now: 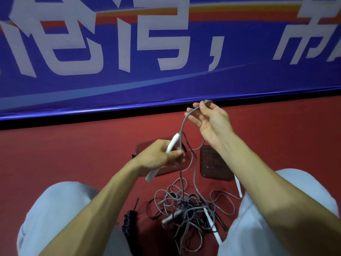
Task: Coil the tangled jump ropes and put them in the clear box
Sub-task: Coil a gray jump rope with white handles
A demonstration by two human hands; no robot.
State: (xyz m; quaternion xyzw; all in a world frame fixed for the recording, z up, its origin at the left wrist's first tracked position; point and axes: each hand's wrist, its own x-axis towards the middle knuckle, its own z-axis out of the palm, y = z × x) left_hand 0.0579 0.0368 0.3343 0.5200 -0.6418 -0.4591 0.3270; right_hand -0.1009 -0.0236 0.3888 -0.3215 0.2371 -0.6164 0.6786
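My left hand (pixel 162 156) grips a white jump-rope handle (pixel 172 143) that sticks out above and below my fist. Its grey cord (pixel 182 126) arcs up to my right hand (pixel 208 119), which is raised higher and pinches the cord at the top of the loop. From there the cord drops to a tangled heap of grey and dark ropes (pixel 186 209) on the red floor between my knees, with several white handles in it. The clear box (pixel 166 159) lies on the floor behind my left hand, largely hidden by it.
A clear lid (pixel 214 163) lies flat to the right of the box. A black coiled cord (pixel 129 220) rests by my left knee. Another white handle (pixel 238 185) lies beside my right knee. A blue banner wall (pixel 166 52) stands close behind the red floor.
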